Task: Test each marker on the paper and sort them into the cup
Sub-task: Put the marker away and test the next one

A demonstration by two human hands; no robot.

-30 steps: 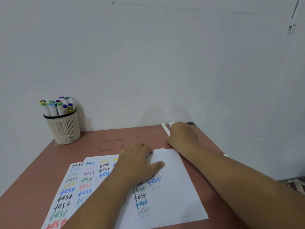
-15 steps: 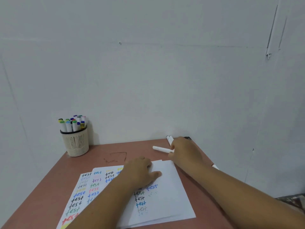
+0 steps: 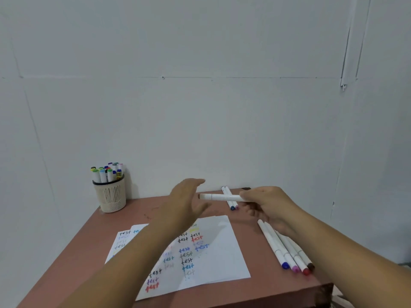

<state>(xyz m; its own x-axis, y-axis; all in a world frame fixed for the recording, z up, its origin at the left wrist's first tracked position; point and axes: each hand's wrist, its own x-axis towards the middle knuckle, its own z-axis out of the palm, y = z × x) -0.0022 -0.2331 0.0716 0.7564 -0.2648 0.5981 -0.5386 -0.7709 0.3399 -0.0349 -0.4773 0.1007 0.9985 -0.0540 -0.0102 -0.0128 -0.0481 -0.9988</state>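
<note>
My right hand (image 3: 270,206) grips a white marker (image 3: 222,197) by one end and holds it level above the table, its brownish tip pointing left. My left hand (image 3: 184,203) hovers open just left of that tip, fingers straight, touching nothing. Below them lie white paper sheets (image 3: 220,252) covered with the word "test" in many colours. The beige mesh cup (image 3: 111,196) stands at the table's back left, filled with several capped markers.
Two markers (image 3: 229,200) lie crossed near the wall behind the held marker. Several more markers (image 3: 287,250) lie side by side at the right, coloured caps toward me. The brown table (image 3: 255,292) ends close at the right and front. A white wall stands behind.
My right hand has lifted a marker off the table and swung it level. My left hand has risen off the paper and opened beside the marker's tip. The camera has tilted.
</note>
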